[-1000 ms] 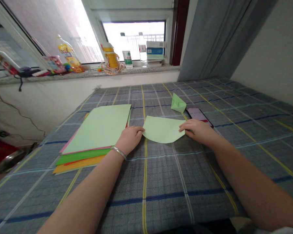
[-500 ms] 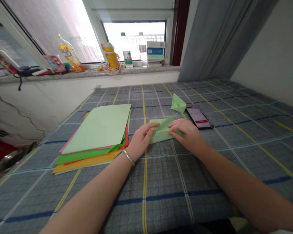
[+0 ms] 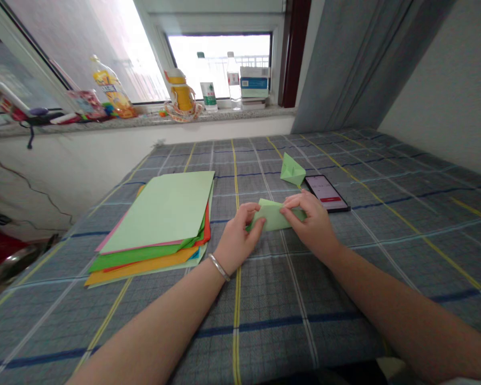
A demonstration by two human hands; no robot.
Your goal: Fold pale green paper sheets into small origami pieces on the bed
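Between my two hands is a folded sheet of light green paper (image 3: 273, 218), just above the plaid cloth. My left hand (image 3: 242, 232) pinches its left end, thumb in front and fingers behind. At the right part of the paper, my right hand (image 3: 309, 215) grips the upper edge between thumb and fingers, hiding some of that end. A folded green paper piece (image 3: 292, 170) with a pointed top stands just beyond my right hand. To the left of my left hand lies a stack of coloured paper (image 3: 160, 211), a pale green sheet on top.
A phone (image 3: 327, 193) with a lit screen lies right of the folded piece. The plaid cloth (image 3: 264, 299) covers the surface. On the windowsill (image 3: 144, 121) stand a yellow drinking bottle (image 3: 182, 96), clear bottles, boxes (image 3: 254, 83) and snack packs.
The paper's raised flap has come down, and the sheet now looks narrower and more closed. My left thumb has moved onto its front, and my right hand has shifted slightly.
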